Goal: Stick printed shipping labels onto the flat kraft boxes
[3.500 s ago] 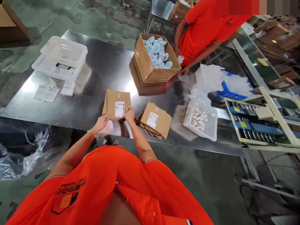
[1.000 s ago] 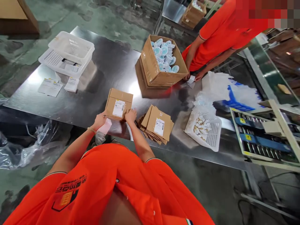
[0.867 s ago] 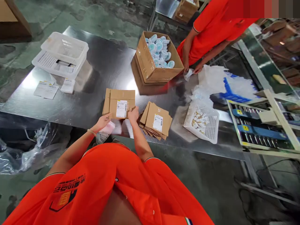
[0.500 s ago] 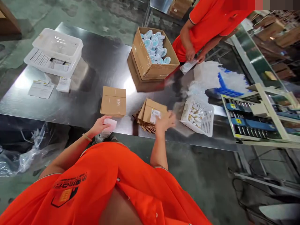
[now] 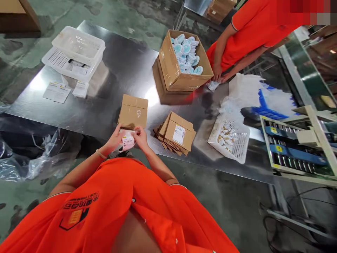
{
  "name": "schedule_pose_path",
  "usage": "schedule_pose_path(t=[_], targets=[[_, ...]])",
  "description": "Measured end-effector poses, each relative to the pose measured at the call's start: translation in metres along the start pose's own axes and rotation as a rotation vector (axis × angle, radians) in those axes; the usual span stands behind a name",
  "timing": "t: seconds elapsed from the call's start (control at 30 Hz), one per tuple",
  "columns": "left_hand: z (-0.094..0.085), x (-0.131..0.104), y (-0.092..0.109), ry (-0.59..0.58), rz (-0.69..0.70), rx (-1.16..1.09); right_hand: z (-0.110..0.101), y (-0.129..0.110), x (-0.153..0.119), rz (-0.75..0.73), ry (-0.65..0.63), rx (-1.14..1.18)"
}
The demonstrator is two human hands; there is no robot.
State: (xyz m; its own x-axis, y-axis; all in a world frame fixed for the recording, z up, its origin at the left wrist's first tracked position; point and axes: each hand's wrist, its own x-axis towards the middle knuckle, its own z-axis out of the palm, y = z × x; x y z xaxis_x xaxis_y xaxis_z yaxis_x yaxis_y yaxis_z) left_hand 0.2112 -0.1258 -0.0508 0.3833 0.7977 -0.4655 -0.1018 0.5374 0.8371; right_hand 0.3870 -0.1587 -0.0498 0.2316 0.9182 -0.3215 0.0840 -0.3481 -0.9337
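My left hand (image 5: 115,139) is closed on a stack of printed labels (image 5: 128,141) at the table's front edge. At the labels' upper right corner my right hand (image 5: 140,138) pinches with thumb and finger; whether one label is parted from the stack I cannot tell. Just beyond both hands lies a pile of flat brown cardboard boxes (image 5: 134,110), no label visible on the top one. To the right, a fanned pile of flattened cardboard boxes (image 5: 171,133) has a white label (image 5: 179,134) on its top piece.
An open carton (image 5: 181,81) of round white-and-blue items stands at the back, a co-worker (image 5: 226,52) beside it. White baskets (image 5: 243,142) (image 5: 98,63) stand right and left. Paper slips (image 5: 56,92) lie at left; a rack (image 5: 295,147) is at far right.
My right hand has left the labelled cardboard pile and come left to the labels in my left hand. The labels now face up, print showing. The view has shifted slightly.
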Motion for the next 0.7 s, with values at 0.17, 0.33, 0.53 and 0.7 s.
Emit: schedule_pose_path(t=[0.17,0.33,0.53,0.7], targets=[[0.007,0.005,0.000,-0.002,0.084,0.134,-0.003,-0.011,0.014,-0.038,-0.031,0.027],[0.005,0.034,0.008,0.055,0.057,0.207,-0.009,-0.007,0.010,-0.124,-0.012,-0.111],[0.006,0.041,-0.018,-0.008,-0.130,0.092,-0.021,-0.015,0.056,-0.258,0.145,-0.443],[0.010,0.035,-0.058,-0.020,-0.243,0.035,-0.027,-0.031,0.144,-0.179,0.259,-0.567]])
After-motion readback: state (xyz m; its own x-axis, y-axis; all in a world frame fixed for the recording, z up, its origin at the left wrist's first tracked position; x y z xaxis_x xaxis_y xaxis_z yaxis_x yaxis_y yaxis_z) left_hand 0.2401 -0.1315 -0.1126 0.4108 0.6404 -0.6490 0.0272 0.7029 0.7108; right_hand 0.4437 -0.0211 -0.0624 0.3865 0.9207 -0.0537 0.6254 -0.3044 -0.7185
